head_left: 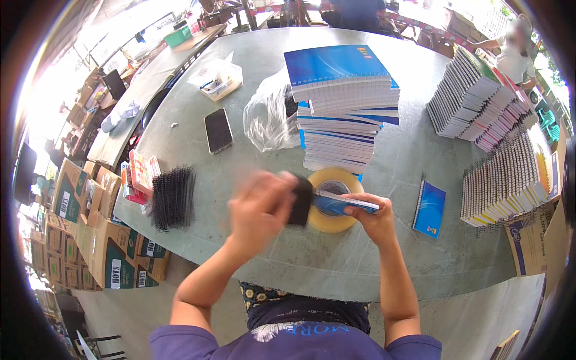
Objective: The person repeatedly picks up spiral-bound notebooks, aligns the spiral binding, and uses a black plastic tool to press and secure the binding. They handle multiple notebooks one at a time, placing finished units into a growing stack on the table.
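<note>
Working along one blue notebook's (342, 206) edge near the counter's (468, 258) near edge.
The right hand (373, 217) pinches the notebook's right end above a tape roll (330, 224); the left hand (261, 204) blurs beside a dark object (299, 203), its grip impossible to tell. The next move seems to call for a steady right pinch and careful left-hand placement.
</note>
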Action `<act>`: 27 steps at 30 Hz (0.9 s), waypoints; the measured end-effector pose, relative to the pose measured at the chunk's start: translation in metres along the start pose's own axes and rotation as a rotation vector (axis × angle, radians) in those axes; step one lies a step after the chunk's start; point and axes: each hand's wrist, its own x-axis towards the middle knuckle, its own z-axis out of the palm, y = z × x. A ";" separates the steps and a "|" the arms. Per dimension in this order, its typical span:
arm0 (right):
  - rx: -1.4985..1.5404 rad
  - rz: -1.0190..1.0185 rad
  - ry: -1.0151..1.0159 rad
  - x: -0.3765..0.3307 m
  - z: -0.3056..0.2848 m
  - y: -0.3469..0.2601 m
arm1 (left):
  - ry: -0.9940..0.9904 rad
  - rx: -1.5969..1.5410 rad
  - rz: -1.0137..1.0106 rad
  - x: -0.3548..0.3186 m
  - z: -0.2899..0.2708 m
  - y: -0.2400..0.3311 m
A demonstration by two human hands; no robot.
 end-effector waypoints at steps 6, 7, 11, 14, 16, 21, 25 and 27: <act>0.003 0.039 0.002 -0.002 -0.001 -0.001 | 0.091 0.029 -0.016 0.012 0.005 0.017; -0.013 0.075 0.006 -0.002 -0.002 0.000 | 0.119 0.135 -0.002 0.017 -0.001 0.022; -0.030 0.051 0.015 -0.001 -0.001 0.004 | -0.232 -0.073 -0.045 0.007 0.010 0.027; 0.073 0.055 -0.025 -0.003 -0.003 0.003 | 0.161 0.071 -0.048 0.033 0.000 0.037; 0.044 0.054 -0.043 -0.001 0.000 0.003 | -0.365 -0.076 -0.046 0.012 0.018 0.035; 0.015 0.006 -0.096 0.000 -0.004 0.000 | -0.411 -0.133 -0.010 0.005 0.026 0.039; -0.007 0.015 -0.098 -0.002 -0.006 0.001 | -0.361 -0.167 0.028 0.008 0.030 0.041; -0.066 0.074 -0.146 -0.003 -0.007 -0.002 | -0.048 -0.025 0.005 0.028 0.022 0.041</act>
